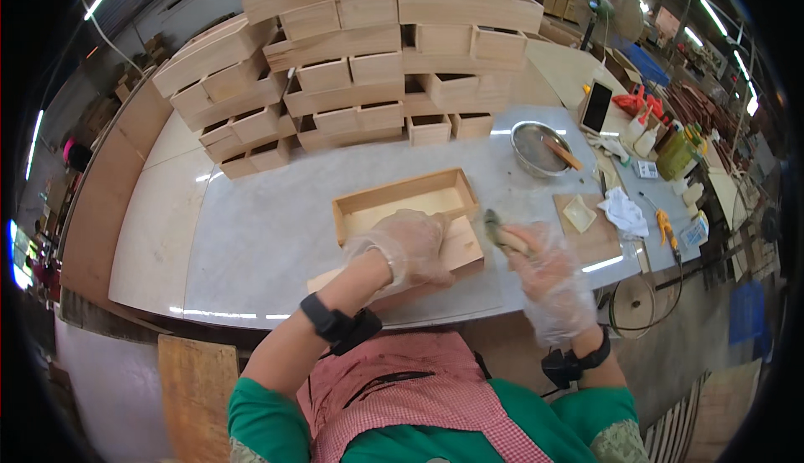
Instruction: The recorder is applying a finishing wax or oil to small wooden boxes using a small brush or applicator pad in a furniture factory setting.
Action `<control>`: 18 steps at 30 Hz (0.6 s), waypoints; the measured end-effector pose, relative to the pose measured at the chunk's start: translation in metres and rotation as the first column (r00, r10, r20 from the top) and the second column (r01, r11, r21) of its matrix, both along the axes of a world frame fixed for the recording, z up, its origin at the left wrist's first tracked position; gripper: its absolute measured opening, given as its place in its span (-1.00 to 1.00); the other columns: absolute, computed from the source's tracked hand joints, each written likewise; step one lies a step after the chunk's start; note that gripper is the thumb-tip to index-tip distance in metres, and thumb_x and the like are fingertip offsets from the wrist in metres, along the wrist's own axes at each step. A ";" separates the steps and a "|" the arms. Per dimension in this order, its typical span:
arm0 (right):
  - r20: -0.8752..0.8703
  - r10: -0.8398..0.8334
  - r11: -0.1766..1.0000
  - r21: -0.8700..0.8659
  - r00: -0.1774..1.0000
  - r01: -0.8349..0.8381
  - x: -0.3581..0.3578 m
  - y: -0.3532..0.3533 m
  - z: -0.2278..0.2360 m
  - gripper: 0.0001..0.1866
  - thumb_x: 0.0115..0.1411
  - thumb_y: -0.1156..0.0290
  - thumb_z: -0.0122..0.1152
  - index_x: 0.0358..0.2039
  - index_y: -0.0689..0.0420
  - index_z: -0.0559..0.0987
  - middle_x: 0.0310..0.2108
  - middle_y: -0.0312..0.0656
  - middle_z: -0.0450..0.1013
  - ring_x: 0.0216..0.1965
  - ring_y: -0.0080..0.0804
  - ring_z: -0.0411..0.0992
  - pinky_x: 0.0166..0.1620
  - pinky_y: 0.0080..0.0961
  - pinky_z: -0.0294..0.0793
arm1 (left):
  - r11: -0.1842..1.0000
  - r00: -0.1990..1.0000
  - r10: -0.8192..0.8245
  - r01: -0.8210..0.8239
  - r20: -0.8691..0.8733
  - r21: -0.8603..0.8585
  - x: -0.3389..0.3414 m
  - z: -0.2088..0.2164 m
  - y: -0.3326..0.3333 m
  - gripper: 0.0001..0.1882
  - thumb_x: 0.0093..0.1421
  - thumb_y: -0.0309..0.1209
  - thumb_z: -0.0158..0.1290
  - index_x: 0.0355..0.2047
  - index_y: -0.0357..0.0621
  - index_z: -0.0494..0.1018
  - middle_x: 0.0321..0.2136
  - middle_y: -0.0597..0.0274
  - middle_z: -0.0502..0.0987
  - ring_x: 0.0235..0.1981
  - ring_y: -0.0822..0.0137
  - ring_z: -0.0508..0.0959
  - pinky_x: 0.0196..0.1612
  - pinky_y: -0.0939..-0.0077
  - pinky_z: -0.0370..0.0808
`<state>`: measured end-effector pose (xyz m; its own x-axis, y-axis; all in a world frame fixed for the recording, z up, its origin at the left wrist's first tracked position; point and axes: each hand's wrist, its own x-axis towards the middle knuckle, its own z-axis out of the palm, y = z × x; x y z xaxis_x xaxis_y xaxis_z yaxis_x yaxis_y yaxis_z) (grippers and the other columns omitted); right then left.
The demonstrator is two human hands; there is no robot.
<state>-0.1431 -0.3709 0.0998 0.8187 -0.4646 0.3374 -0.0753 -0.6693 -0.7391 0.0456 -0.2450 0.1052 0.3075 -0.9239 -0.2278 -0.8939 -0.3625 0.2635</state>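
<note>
My left hand, in a clear plastic glove, is closed over a pale wooden box that lies near the table's front edge. Just behind it sits an open shallow wooden drawer, its light inner bottom showing. To the right, my right hand, also gloved in thin plastic, grips a small brush by its pale handle. The brush's dark greenish end points up and left, a little apart from the box. Part of the box is hidden under my left hand and wrist.
Stacked wooden drawer boxes rise at the back. A metal bowl with a wooden-handled tool stands at the right. Near it are a brown board with a small dish, a white cloth, bottles and a propped phone.
</note>
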 end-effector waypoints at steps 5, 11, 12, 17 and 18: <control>-0.176 0.113 0.959 -0.237 0.978 -0.154 0.015 -0.012 -0.059 -0.68 0.18 0.44 0.07 -0.03 0.05 0.49 -0.30 -0.05 0.41 -0.26 -0.08 0.42 -0.21 -0.29 0.43 | 0.985 1.000 -0.008 0.010 -0.015 0.170 -0.008 -0.019 -0.006 -0.35 -0.17 -0.03 0.21 -0.16 -0.27 0.47 -0.29 -0.11 0.58 -0.19 0.00 0.57 -0.10 0.25 0.51; -0.345 0.038 0.981 -0.163 0.938 -0.100 0.012 -0.010 -0.056 -0.66 0.15 0.44 0.06 -0.03 0.05 0.49 -0.32 -0.05 0.39 -0.31 -0.08 0.41 -0.26 -0.31 0.43 | 0.938 0.971 0.220 -0.237 -0.093 -0.253 0.021 -0.048 0.141 0.22 -0.35 -0.02 0.45 0.26 -0.25 0.07 0.14 -0.16 0.29 0.14 -0.06 0.35 0.21 0.18 0.29; -0.366 0.023 0.973 -0.205 0.930 -0.105 0.014 -0.010 -0.055 -0.65 0.15 0.43 0.06 -0.02 0.06 0.49 -0.32 -0.05 0.39 -0.32 -0.08 0.41 -0.26 -0.31 0.43 | 0.939 0.970 0.224 -0.240 -0.093 -0.245 0.021 -0.057 0.162 0.22 -0.35 -0.02 0.45 0.26 -0.25 0.07 0.14 -0.16 0.29 0.14 -0.06 0.35 0.21 0.18 0.29; -0.300 0.062 0.950 -0.274 0.952 -0.149 0.028 -0.036 -0.086 -0.65 0.17 0.41 0.04 0.00 0.04 0.47 -0.34 -0.06 0.39 -0.34 -0.07 0.42 -0.28 -0.28 0.45 | 0.727 0.756 0.363 -0.596 -0.545 -0.342 0.006 -0.118 0.183 0.13 -0.28 -0.19 0.46 0.25 -0.27 0.07 -0.02 -0.04 0.44 -0.01 0.19 0.47 0.03 0.33 0.45; -0.278 0.063 0.954 -0.266 0.958 -0.140 0.034 -0.044 -0.101 -0.65 0.18 0.41 0.04 0.00 0.02 0.46 -0.40 -0.07 0.38 -0.36 -0.06 0.42 -0.30 -0.23 0.45 | 0.643 0.723 0.379 -0.655 -0.578 -0.397 0.003 -0.128 0.177 0.09 -0.25 -0.21 0.45 0.23 -0.28 0.09 -0.07 0.01 0.48 -0.06 0.25 0.50 -0.01 0.38 0.48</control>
<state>-0.1089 -0.4151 -0.0007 0.9336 -0.2925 0.2070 -0.1623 -0.8602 -0.4834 0.0488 -0.0675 -0.0229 0.7766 -0.6294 0.0261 -0.3500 -0.3967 0.8486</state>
